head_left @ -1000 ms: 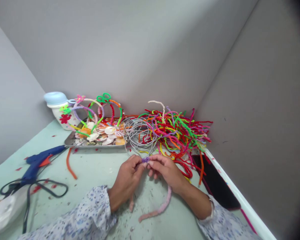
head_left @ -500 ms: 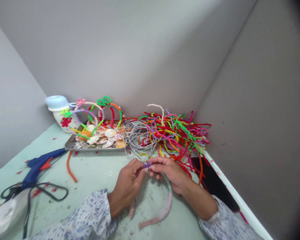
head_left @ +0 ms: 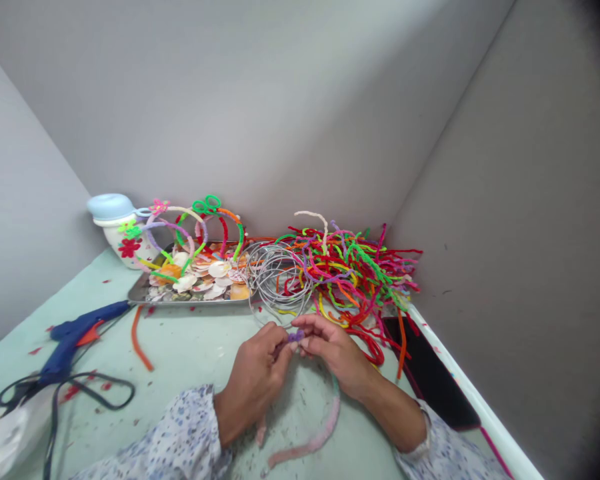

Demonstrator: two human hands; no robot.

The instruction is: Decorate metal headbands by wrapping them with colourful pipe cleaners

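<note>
Between the fingertips of both hands is a short stretch of purple fuzzy pipe cleaner. My left hand pinches it from the left. My right hand grips its right end between thumb and fingers. A curved headband covered in pale pink and teal fuzz hangs below the hands, its pink end near the table. Another pinkish end shows under my left hand. The hands hide where the purple piece meets the band.
Behind the hands lie coiled grey wire and a heap of coloured pipe cleaners. A metal tray holds shells and finished headbands. At left are a blue glue gun and a white cup; at right, a dark flat object.
Both hands still pinch the purple pipe cleaner; my right fingers have shifted slightly. The band's lower curve has swung a little to the left, and less of its teal part shows.
</note>
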